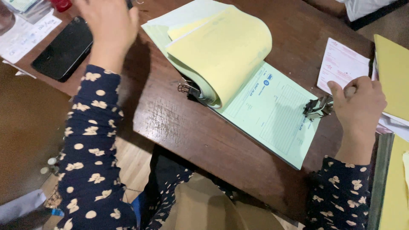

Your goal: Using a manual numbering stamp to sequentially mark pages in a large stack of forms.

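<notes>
In the middle of the frame a pad of carbon-copy forms (264,115) lies slantwise on the dark wooden table (179,123). Its upper sheets, yellow on top (226,47), are curled back toward the upper centre in a loose roll, so that a pale green form lies flat and exposed below them. A small binder clip (185,88) grips the pad at its left edge, just where the roll begins.

At the right edge of the pad a second binder clip (317,106) sits at the green form's border, and the right hand (360,104) has its thumb and fingers closed on that clip (whether its mouth is already biting the paper or only resting against it is not clear from this angle). So one clip looks set and the other is in hand; the rolled sheets are not laid flat.

The left hand (108,23) is raised in the upper left of the frame, near a black phone (64,51); its fingertips run out of the picture, so I cannot tell whether the fingers are spread or holding something.

A pink-printed slip (341,64) lies beside the right hand, with yellow folders (394,76) at the right edge.
</notes>
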